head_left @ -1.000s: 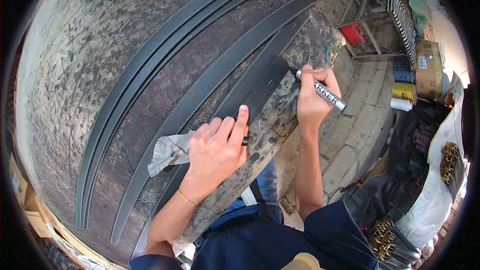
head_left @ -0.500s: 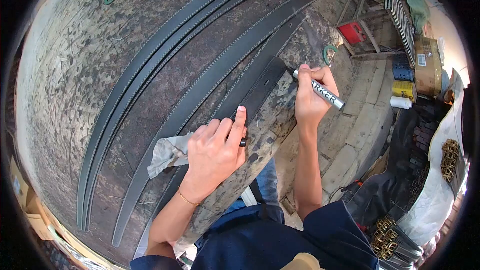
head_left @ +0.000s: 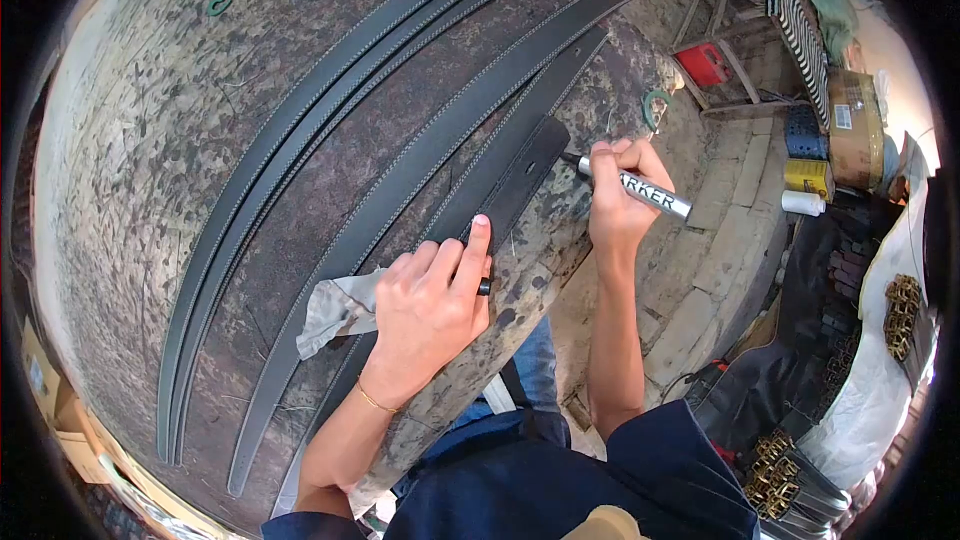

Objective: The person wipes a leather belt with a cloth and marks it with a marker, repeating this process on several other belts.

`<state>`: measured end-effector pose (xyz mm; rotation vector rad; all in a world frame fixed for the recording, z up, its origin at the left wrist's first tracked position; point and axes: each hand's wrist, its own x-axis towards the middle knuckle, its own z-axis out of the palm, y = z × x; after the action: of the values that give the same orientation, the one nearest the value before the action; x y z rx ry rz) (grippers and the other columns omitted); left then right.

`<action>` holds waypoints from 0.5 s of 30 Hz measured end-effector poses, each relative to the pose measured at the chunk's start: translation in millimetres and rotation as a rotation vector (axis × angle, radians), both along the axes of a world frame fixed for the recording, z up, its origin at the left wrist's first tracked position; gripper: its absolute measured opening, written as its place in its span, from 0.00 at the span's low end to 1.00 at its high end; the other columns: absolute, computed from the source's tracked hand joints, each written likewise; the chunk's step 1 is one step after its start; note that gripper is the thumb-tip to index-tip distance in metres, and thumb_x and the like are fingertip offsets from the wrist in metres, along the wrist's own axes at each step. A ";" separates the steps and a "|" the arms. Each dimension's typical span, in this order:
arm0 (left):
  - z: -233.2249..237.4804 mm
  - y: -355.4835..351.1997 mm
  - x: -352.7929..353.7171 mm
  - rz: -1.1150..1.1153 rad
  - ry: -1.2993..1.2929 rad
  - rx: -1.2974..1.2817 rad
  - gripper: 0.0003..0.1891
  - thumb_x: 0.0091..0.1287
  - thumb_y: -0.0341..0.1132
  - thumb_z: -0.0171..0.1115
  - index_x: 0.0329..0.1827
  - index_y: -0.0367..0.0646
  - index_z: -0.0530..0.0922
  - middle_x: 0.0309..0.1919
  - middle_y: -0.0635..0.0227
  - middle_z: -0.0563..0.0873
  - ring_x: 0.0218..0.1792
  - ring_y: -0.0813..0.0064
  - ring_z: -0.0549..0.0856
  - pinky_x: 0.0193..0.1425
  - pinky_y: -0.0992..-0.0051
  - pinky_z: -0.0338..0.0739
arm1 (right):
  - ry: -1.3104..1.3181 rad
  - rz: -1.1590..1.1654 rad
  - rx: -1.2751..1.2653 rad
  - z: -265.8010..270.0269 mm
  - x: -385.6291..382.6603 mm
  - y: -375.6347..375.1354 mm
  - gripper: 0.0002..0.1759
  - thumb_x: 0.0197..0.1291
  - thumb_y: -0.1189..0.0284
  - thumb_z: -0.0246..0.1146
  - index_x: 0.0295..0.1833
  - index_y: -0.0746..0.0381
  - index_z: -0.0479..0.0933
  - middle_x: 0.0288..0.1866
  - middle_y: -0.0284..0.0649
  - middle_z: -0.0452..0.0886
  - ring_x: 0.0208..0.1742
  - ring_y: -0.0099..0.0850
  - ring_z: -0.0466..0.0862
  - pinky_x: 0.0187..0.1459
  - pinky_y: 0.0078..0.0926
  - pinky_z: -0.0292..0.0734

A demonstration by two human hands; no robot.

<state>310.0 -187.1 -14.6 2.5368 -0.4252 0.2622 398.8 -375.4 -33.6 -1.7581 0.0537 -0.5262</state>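
Observation:
In my right hand point(head_left: 622, 195) is a silver marker point(head_left: 652, 194), gripped in the fingers. Its black tip meets the edge of the nearest black leather belt strap point(head_left: 545, 145), close to its rounded, slotted end. My left hand point(head_left: 428, 290) presses its extended index finger on that same strap. The other fingers are curled, with a black marker cap point(head_left: 484, 287) poking out from under them. A crumpled pale cloth point(head_left: 335, 312) sticks out at the left side of this hand; how it is held is hidden.
Several stitched black straps point(head_left: 420, 170) lie lengthwise across the worn, stained table point(head_left: 130, 240). Small green rings point(head_left: 655, 110) lie on it. Off the right edge are a wooden frame with a red item point(head_left: 704, 64), a cardboard box point(head_left: 855, 125) and bundles of brass buckles point(head_left: 772, 475).
My right hand has shifted the marker slightly left and down, so its tip is now along the strap's side edge near the end. My left hand has stayed nearly still.

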 end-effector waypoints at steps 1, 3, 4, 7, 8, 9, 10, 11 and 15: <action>0.4 -0.2 0.0 -0.001 0.004 -0.001 0.23 0.56 0.29 0.68 0.57 0.38 0.82 0.22 0.68 0.71 0.22 0.69 0.75 0.25 0.69 0.70 | 0.000 -0.002 0.000 1.3 0.0 0.6 0.18 0.57 0.84 0.64 0.21 0.65 0.63 0.19 0.30 0.68 0.23 0.16 0.65 0.27 0.19 0.61; 0.6 -0.5 0.0 0.001 0.006 0.002 0.23 0.56 0.29 0.68 0.57 0.38 0.82 0.22 0.68 0.71 0.22 0.69 0.75 0.25 0.69 0.70 | 0.035 -0.020 -0.035 5.0 0.4 3.5 0.18 0.55 0.85 0.63 0.20 0.65 0.62 0.20 0.31 0.69 0.23 0.16 0.65 0.27 0.19 0.62; 0.7 -0.7 0.0 0.004 0.007 0.005 0.23 0.56 0.29 0.68 0.57 0.38 0.82 0.22 0.68 0.71 0.22 0.69 0.75 0.25 0.69 0.70 | 0.035 -0.021 -0.035 2.9 0.1 1.6 0.18 0.55 0.85 0.63 0.20 0.65 0.62 0.20 0.31 0.69 0.23 0.16 0.65 0.27 0.19 0.62; -0.2 -0.4 -0.2 0.002 0.012 0.006 0.23 0.55 0.29 0.69 0.57 0.38 0.82 0.22 0.68 0.71 0.22 0.69 0.75 0.25 0.69 0.70 | -0.002 0.091 0.028 -1.5 -0.2 -2.1 0.17 0.55 0.86 0.63 0.20 0.65 0.63 0.19 0.32 0.69 0.22 0.16 0.65 0.26 0.19 0.61; -0.1 -0.7 -0.3 0.001 0.012 0.007 0.23 0.55 0.29 0.69 0.57 0.38 0.82 0.22 0.68 0.71 0.22 0.69 0.75 0.25 0.69 0.70 | 0.012 0.107 0.004 1.1 -0.8 -0.2 0.18 0.54 0.86 0.63 0.19 0.65 0.63 0.18 0.32 0.68 0.21 0.17 0.65 0.25 0.19 0.60; -0.1 -1.0 -0.3 0.002 0.013 0.004 0.23 0.55 0.28 0.69 0.57 0.38 0.82 0.22 0.68 0.71 0.22 0.69 0.75 0.25 0.69 0.70 | 0.025 0.123 -0.019 2.5 -1.1 0.5 0.18 0.53 0.86 0.63 0.19 0.66 0.62 0.17 0.32 0.68 0.20 0.17 0.64 0.24 0.20 0.60; 0.0 -1.0 -0.2 0.003 0.013 0.003 0.23 0.55 0.28 0.69 0.57 0.38 0.82 0.22 0.68 0.71 0.22 0.69 0.75 0.25 0.69 0.70 | 0.025 0.122 -0.018 1.7 -1.3 -0.2 0.18 0.53 0.86 0.63 0.19 0.66 0.62 0.17 0.32 0.68 0.20 0.17 0.64 0.24 0.20 0.60; 0.2 -0.9 0.0 0.003 0.013 0.005 0.23 0.55 0.28 0.69 0.57 0.38 0.82 0.22 0.68 0.71 0.22 0.69 0.75 0.25 0.69 0.70 | 0.014 0.162 -0.031 0.3 -1.3 -1.3 0.18 0.52 0.86 0.63 0.19 0.66 0.62 0.16 0.32 0.67 0.20 0.17 0.64 0.24 0.20 0.60; 1.2 -1.4 0.9 0.000 0.016 0.004 0.23 0.55 0.28 0.68 0.56 0.38 0.82 0.21 0.68 0.71 0.22 0.69 0.75 0.25 0.68 0.70 | 0.031 0.200 -0.066 6.2 -2.9 0.4 0.18 0.50 0.86 0.64 0.17 0.66 0.63 0.15 0.34 0.67 0.18 0.19 0.64 0.22 0.21 0.60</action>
<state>310.9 -188.5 -13.3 2.5411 -0.4196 0.2413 396.0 -375.0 -27.4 -1.8127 -0.1183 -0.3584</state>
